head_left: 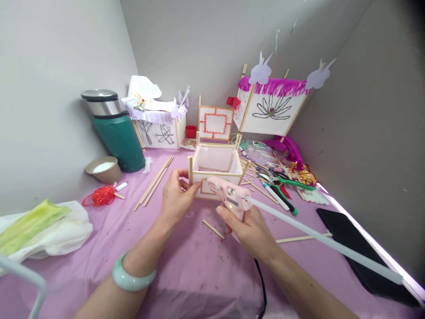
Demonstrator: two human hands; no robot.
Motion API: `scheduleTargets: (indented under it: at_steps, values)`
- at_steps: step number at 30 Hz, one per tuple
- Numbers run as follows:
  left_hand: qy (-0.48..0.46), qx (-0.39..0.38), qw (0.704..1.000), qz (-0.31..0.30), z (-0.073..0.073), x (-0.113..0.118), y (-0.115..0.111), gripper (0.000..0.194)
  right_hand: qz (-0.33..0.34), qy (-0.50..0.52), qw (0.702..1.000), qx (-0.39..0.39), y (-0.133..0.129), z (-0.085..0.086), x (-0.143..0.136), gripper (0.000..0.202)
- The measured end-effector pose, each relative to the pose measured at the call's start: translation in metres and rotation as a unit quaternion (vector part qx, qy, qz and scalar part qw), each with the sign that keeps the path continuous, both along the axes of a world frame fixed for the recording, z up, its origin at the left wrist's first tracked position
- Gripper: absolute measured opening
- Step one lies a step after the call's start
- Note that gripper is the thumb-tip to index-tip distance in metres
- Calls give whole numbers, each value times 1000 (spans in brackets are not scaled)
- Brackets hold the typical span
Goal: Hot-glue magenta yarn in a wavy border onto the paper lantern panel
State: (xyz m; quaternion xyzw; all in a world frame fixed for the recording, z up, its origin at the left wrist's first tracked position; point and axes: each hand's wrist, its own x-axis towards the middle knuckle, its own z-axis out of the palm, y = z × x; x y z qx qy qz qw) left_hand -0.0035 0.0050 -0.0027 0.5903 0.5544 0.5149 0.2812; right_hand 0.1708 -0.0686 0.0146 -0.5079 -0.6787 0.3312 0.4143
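The left hand point(177, 192) pinched the near-left corner of the small wooden frame point(217, 173), which stood mid-bench, while the right hand point(247, 226) was wrapped round a pink glue gun point(229, 192), its nozzle close to the frame's front. The hands were apart. Grey walls closed off the left, back and right of the bench point(186, 270). Sticks and pliers crowded the frame's right; open cloth lay in front, broken by one short stick point(213, 229).

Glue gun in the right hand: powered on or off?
On, it seems: the glue gun has a small light glowing on its side.
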Motion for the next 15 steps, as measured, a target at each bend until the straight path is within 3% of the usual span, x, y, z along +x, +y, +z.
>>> scheduleTargets:
  at_steps: [5,15]
  values:
    - [-6,-2,1000,6,1,1,1,28,18,6,999,-46,0,-5,2,24]
    - [-11,-2,1000,7,2,3,0,30,20,-45,999,-15,-15,2,4,21]
